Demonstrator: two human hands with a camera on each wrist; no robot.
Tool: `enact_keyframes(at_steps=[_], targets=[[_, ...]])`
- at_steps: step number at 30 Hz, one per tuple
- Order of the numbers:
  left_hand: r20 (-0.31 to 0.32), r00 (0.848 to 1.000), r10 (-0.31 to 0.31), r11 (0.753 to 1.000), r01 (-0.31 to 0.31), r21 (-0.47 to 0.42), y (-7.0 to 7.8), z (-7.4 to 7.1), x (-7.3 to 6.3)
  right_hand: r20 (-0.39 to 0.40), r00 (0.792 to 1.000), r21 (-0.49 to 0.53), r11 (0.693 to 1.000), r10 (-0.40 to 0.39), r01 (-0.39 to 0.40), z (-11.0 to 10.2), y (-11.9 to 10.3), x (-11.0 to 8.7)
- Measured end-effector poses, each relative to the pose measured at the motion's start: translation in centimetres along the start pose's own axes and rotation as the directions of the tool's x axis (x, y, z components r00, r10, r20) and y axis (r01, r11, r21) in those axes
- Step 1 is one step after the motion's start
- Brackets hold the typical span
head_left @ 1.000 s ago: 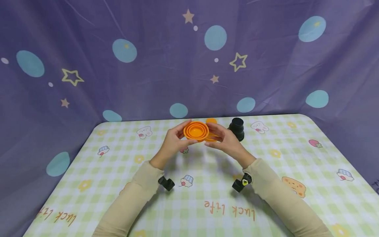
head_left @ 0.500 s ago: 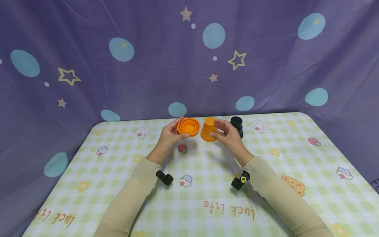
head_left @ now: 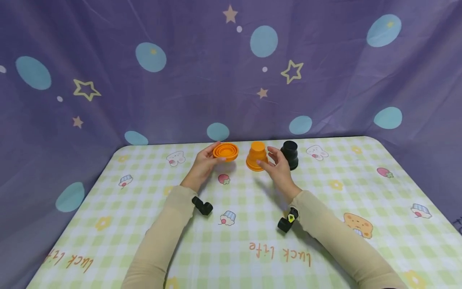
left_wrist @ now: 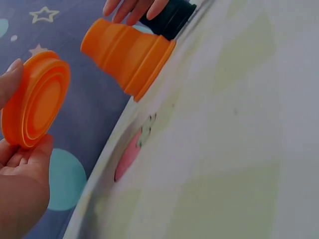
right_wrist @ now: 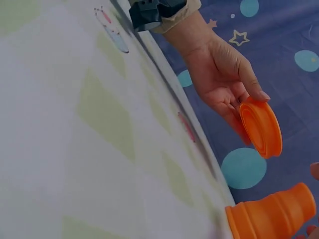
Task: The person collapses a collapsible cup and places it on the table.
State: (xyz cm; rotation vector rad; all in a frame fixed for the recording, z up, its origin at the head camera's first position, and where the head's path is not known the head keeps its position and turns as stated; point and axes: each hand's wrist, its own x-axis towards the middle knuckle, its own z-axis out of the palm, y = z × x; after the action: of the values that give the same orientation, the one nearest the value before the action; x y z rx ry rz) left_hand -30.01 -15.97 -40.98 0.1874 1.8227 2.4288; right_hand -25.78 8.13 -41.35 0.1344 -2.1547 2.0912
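Observation:
My left hand (head_left: 203,166) holds a folded orange collapsible cup (head_left: 225,151) above the far part of the table, its ringed opening tilted towards me. Thumb and fingers grip its rim, as the left wrist view shows. To the right, a second orange collapsible cup (head_left: 257,155) stands stretched out and upside down on the cloth, wide rim below. Beside it is my right hand (head_left: 281,172), its fingers spread and loosely bent; in the right wrist view its fingertips (right_wrist: 315,171) appear just apart from the cup. A black collapsible cup (head_left: 290,155) stands upside down behind that hand, partly covered.
A checked cloth (head_left: 231,249) with printed cartoons covers the table. Close behind the cups runs the table's back edge, with a purple patterned curtain (head_left: 195,96) beyond it. Each wrist carries a small black camera (head_left: 203,206).
My right hand has let go of the folded orange cup and come beside the standing orange cup. My left hand has carried the folded cup to the left and tilted it flatter.

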Motion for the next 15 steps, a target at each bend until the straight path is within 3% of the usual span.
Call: enact_keyframes(at_steps=[8,15], targets=[[-0.002,0.998,-0.065,0.997,0.065,-0.034,-0.8,-0.9,0.5,-0.017,0.997,0.063,0.996,0.072,-0.071,0.6,0.5,0.8],[0.002,0.988,-0.155,0.987,0.155,0.042,-1.3,-0.9,0.7,-0.042,0.987,0.093,0.984,0.157,-0.153,0.9,1.0,1.6]])
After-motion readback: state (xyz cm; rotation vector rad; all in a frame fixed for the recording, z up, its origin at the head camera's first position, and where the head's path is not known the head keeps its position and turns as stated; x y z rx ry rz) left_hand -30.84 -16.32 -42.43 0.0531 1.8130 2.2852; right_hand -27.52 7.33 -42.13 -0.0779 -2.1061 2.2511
